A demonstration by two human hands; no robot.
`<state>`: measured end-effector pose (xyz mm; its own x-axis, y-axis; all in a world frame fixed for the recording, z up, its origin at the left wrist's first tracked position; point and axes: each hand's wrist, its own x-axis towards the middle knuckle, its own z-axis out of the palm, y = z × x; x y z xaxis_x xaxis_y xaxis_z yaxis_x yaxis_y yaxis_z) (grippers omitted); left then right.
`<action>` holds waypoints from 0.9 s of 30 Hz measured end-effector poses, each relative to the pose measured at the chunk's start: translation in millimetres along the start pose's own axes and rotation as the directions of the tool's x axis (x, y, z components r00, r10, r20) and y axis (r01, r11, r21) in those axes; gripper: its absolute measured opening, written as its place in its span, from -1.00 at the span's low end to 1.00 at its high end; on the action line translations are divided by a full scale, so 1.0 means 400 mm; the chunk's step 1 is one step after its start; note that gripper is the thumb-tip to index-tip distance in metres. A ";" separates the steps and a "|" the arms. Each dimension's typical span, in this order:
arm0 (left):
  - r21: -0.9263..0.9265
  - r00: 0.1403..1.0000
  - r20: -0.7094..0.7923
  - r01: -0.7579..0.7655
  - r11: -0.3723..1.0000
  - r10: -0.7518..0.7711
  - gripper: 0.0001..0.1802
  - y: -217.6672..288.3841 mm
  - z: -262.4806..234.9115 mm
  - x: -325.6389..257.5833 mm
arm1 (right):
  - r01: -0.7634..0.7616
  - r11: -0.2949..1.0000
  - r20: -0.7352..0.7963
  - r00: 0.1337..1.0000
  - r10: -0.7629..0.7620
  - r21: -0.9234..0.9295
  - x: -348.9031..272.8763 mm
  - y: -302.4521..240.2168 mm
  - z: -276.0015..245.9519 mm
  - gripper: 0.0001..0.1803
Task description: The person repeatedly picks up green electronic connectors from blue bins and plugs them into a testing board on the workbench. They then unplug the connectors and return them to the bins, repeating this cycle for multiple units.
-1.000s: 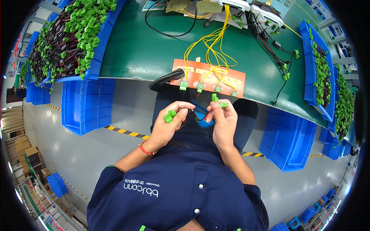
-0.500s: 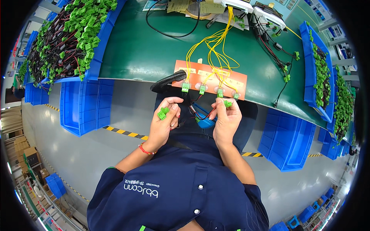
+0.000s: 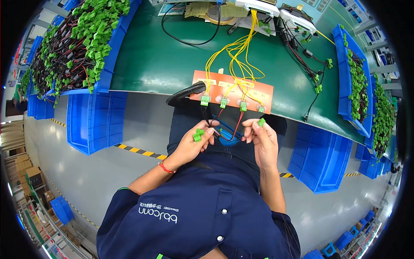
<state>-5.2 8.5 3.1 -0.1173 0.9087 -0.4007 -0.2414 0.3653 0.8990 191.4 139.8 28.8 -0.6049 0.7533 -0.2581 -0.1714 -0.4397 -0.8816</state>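
Below the table edge, my left hand (image 3: 186, 149) is closed around a pair of green terminal connectors (image 3: 198, 135), its fingertips by a dark cable. To the right, my right hand (image 3: 265, 149) pinches another green connector (image 3: 261, 122) just under the rightmost green block (image 3: 261, 109). An orange board (image 3: 198, 77) at the table's front edge carries a row of green blocks with yellow wires (image 3: 233, 49) rising behind them. From the third block (image 3: 243, 106) a red wire (image 3: 239, 121) hangs down between my hands. What my lower fingers hold is partly hidden.
Blue bins heaped with green-ended cables (image 3: 82, 39) stand at the left, and another blue bin (image 3: 345, 103) stands at the right. A black curved strap (image 3: 185, 93) overhangs the board's left end. Black cables (image 3: 308, 71) lie on the green table (image 3: 155, 60). Blue crates (image 3: 97, 123) stand below.
My left hand has moved right and slightly down. My right hand has left the third block and shifted right, below the fourth. A red wire now hangs from the third block.
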 end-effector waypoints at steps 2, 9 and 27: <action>0.121 0.999 0.027 0.024 0.992 -0.028 -0.57 0.006 0.004 0.001 | -0.047 0.996 0.047 0.998 0.051 -0.075 0.015 -0.017 -0.012 -0.67; 0.252 0.988 0.089 0.099 0.963 -0.125 -0.59 0.017 -0.007 0.003 | -0.154 0.987 0.135 0.978 0.159 -0.044 0.060 -0.058 -0.035 -0.67; 0.148 0.968 0.217 0.095 0.984 -0.126 -0.54 -0.001 -0.003 0.036 | -0.218 0.967 0.159 0.959 0.237 -0.129 0.074 -0.086 -0.050 -0.69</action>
<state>-7.8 21.0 -3.1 0.1264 0.8773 -0.4630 -0.1060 0.4760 0.8730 195.1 186.8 43.5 -0.7438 0.5404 -0.3934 0.0661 -0.5262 -0.8478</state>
